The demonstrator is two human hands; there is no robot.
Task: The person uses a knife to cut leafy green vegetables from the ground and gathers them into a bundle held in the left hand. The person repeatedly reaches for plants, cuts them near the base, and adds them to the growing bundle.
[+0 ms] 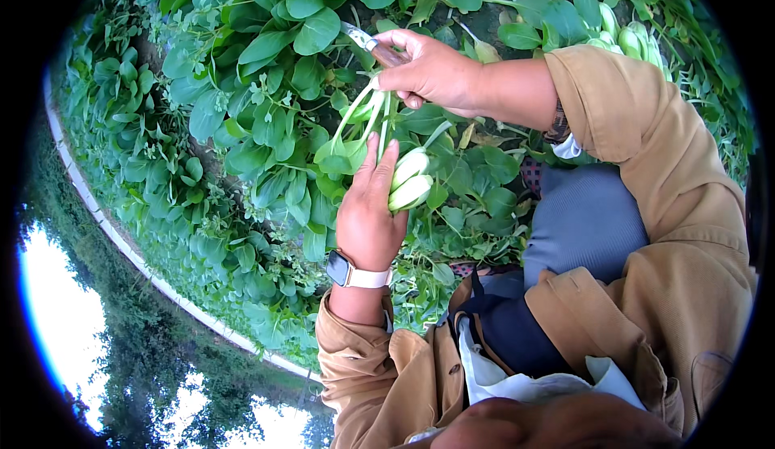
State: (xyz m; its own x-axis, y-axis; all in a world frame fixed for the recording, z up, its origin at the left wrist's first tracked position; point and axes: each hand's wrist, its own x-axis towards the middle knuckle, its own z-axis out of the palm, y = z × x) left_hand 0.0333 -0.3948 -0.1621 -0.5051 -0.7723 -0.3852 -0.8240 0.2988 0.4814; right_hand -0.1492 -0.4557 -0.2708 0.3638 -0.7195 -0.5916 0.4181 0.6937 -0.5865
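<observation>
My left hand (372, 207), with a smartwatch on its wrist, is around pale green-white bok choy heads (412, 183); the thumb is hidden. Two of its fingers stretch up along thin leaf stalks (375, 113). Just above, my right hand (424, 74) holds a knife (387, 55) by its wooden handle, the metal part pointing to the upper left. The thumb and fingertips of that hand also pinch the upper ends of the stalks. Part of the blade is hidden by leaves.
Leafy bok choy plants (266, 110) grow densely ahead and to the left. More bok choy heads (636, 40) lie in a pile at the upper right. My bent knee (581, 219) is close below my right forearm. A pale curved edging (127, 252) borders the plot at the left.
</observation>
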